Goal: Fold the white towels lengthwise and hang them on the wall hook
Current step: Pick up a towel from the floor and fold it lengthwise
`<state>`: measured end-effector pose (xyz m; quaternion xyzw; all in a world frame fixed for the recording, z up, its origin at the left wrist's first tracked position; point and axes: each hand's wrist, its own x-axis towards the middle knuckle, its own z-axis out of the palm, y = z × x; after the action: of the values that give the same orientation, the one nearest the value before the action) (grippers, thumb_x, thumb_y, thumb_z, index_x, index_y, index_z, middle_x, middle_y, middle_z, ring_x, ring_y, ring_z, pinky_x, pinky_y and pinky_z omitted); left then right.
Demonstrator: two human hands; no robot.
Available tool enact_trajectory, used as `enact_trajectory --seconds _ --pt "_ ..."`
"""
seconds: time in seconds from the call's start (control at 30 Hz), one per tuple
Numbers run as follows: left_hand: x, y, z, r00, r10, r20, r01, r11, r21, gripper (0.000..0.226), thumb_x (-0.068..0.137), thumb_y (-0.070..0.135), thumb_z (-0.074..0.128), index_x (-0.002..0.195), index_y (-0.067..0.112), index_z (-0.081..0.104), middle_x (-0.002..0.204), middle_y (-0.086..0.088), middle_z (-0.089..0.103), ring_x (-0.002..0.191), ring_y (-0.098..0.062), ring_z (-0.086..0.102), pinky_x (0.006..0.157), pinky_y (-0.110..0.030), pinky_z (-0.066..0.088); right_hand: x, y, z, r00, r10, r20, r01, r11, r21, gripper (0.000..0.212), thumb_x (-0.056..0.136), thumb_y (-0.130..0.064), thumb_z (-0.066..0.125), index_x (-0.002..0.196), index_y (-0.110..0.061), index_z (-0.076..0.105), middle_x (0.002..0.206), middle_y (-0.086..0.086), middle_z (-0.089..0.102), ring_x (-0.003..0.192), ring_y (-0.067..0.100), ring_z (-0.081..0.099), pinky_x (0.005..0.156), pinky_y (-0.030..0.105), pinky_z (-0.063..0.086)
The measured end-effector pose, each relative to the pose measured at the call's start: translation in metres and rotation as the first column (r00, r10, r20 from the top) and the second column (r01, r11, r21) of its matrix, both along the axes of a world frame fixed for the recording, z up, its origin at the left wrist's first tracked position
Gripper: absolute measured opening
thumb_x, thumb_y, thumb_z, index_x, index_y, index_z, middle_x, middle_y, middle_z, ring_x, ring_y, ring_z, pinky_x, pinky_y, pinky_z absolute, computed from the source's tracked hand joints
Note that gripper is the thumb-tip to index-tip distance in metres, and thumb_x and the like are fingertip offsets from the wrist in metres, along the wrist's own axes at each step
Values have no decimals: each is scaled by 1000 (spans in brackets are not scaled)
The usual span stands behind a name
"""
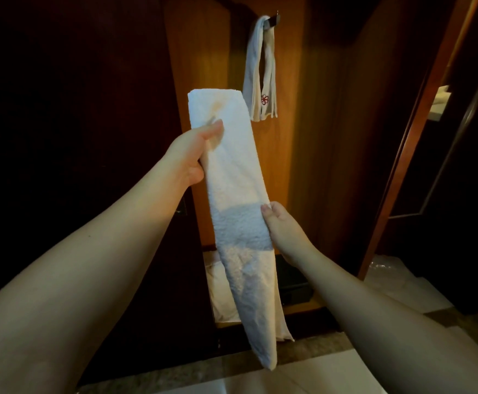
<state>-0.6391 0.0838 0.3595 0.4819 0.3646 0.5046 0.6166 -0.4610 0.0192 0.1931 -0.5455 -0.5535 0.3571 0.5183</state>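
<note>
Left hand [195, 153] and right hand [282, 226] both pinch folded towel [232, 177]; loose grip could unfold it before the occupied hook [274, 20].

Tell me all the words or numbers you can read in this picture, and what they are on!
No words or numbers can be read anywhere.
The only mark is a small red flower-like emblem, stitched near the bottom of the narrow white towel hanging on the dark wall hook; it is a picture, not letters.
The long folded white terry towel, held by the left hand and right hand, shows no label or writing.
</note>
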Motion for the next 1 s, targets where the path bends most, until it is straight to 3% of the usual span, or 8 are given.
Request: enact_trajectory --seconds 0.13,0.27,0.37,0.47,0.57,0.73,0.87,1.0 --pt "-5 5 2 1000 6 13 -6 1000 -25 24 88 22 75 108 14 62 89 -7 78 81 -27 76 59 -45 61 3 1 8 998 14 -61 -11 999 50 32 92 -64 56 114 -43 46 104 -18 73 88 7 74 74 35 59" --pt "-4 8 2 999 48 -12 -48 994 -100 24 87 22 76 104 11 63 86 -10 77 78 -29 76 72 -51 62 12 5 10 913 277 -300 -332 931 -151 82 71 -66 77 134 -19 54 121 6 72 111 27 70 93 46 57" --pt "-3 10 0 998 50 -41 -56 987 -150 26 87 22 76 106 10 62 96 -12 78 87 -32 75 83 -54 59 20 6 7 836 441 -327 -543 750 -377 70 74 -41 86 131 -11 59 126 13 69 118 31 66 95 41 56" --pt "-3 14 -2 996 47 -70 -60 979 -195 26 88 20 75 106 11 59 106 -14 73 94 -34 72 80 -54 58 26 5 6 794 529 -298 -604 638 -477 55 83 -25 78 132 -11 57 126 10 70 120 29 65 99 40 54" --pt "-5 19 -4 995 50 -89 -69 973 -222 31 87 18 76 111 10 58 108 -15 72 95 -34 72 85 -56 57 24 -1 12 794 537 -284 -605 654 -454 68 75 -32 85 134 -12 56 130 10 68 122 29 63 105 44 50" --pt "-6 27 -7 991 97 -95 -117 964 -239 43 85 16 78 120 12 54 108 -14 69 95 -33 70 86 -56 57 15 -15 20 798 498 -339 -602 694 -395 87 53 -53 94 124 -15 63 120 8 73 113 25 68 93 36 56" --pt "-5 33 -9 992 103 -68 -118 949 -292 47 85 15 78 123 12 53 110 -15 70 96 -35 70 87 -58 56 14 -22 15 660 442 -607 -706 641 -301 69 48 -34 101 108 -9 77 112 13 74 103 26 72 87 38 58" --pt "-5 39 -10 986 123 -114 -153 941 -302 51 84 19 79 126 13 51 110 -14 68 96 -34 69 84 -58 57 15 -30 15 581 400 -708 -768 557 -315 85 42 -19 102 118 -2 68 119 19 69 112 33 65 106 50 44"
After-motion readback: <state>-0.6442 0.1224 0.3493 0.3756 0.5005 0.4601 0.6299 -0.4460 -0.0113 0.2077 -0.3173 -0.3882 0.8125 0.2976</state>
